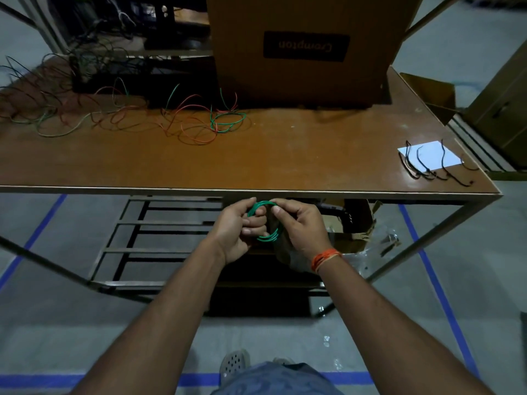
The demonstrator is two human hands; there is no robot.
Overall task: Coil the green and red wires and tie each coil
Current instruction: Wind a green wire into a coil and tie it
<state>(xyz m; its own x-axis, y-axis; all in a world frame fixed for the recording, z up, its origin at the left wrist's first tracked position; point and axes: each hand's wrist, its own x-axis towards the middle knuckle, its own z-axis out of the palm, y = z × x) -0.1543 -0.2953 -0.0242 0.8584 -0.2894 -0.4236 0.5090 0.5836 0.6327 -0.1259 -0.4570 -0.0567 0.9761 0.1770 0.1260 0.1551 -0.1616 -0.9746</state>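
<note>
A small coil of green wire (pixel 269 238) hangs in front of the table's near edge, held between both hands. My left hand (pixel 236 229) grips its left side with curled fingers. Across from it, my right hand (pixel 299 223) pinches the coil's top right with thumb and fingertips. Loose red and green wires (pixel 196 129) lie tangled on the brown table (pixel 256 163) at the back left. Several black ties (pixel 427 169) lie on and around a white sheet (pixel 433 153) at the table's right end.
A large cardboard box (pixel 302 47) stands at the back middle of the table. More dark wires and a black unit (pixel 94 78) sit at the back left. Below the table is a metal rack (pixel 159 240). Blue tape lines (pixel 436 283) mark the floor.
</note>
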